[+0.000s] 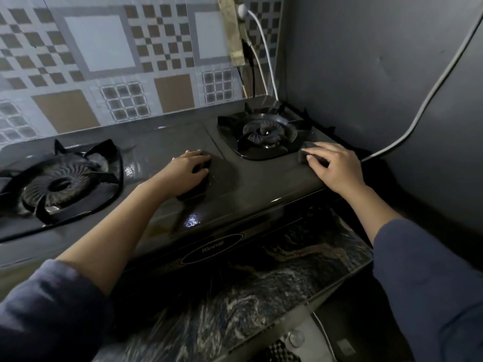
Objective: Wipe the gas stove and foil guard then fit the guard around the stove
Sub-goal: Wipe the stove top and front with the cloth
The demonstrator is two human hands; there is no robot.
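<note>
A dark two-burner gas stove (162, 205) lies on a marbled counter, its top wet and glossy. My left hand (187, 169) rests at the middle of the stove top, fingers curled over a dark wiping pad (202, 167). My right hand (333, 167) is at the stove's right edge beside the right burner (265, 133), its fingers and thumb gripping a second dark pad (309, 150). The left burner (58, 182) sits uncovered at the far left. A patterned panel (104, 74) stands behind the stove; I cannot tell whether it is the foil guard or wall tile.
A grey wall (366, 74) closes in the right side, with a grey cable (423, 103) running down it to the stove's corner. White and black wires (264, 53) hang in the back corner. The marbled counter (261, 283) front edge is near me.
</note>
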